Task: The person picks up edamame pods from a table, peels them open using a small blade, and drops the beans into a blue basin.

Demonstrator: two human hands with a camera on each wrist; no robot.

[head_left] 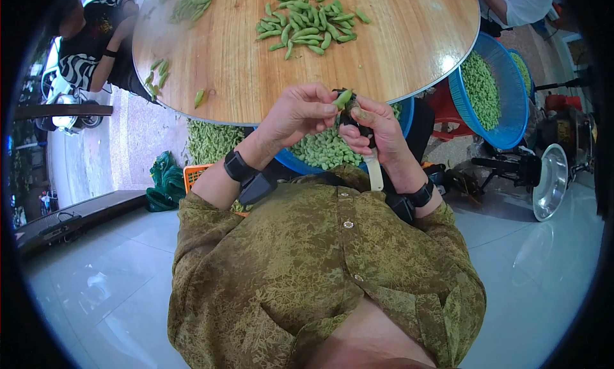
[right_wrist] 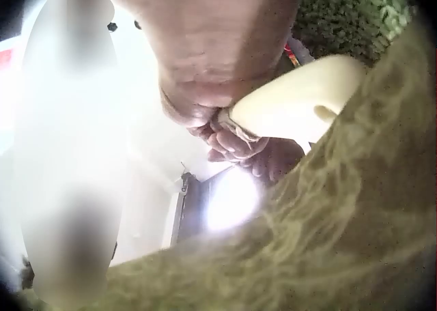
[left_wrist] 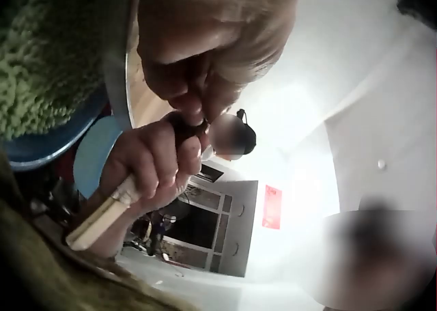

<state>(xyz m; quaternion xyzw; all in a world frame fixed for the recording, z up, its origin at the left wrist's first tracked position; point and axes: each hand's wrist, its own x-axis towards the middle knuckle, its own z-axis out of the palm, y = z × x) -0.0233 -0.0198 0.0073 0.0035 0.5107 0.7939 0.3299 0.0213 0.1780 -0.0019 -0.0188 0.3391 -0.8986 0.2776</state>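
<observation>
Between thumb and fingers my left hand [head_left: 297,116] pinches a green bean pod [head_left: 343,99] above the table's near edge. My right hand [head_left: 378,127] grips a tool with a cream handle [head_left: 374,172]; its dark upper part meets the pod, and the fingers cover much of it. In the right wrist view, a hole shows near the end of the handle [right_wrist: 300,99]. Fingertips of both hands come together at the pod in the left wrist view. Below the hands, a blue basin [head_left: 284,159] holds shelled green beans [head_left: 326,149].
On the round wooden table [head_left: 224,62] lies a heap of pods [head_left: 307,24], with more towards the left. A blue basket [head_left: 519,106] of beans stands at right, near a metal basin [head_left: 550,183]. An orange crate [head_left: 192,176] and green bag [head_left: 167,180] sit at left. Other people sit around the table.
</observation>
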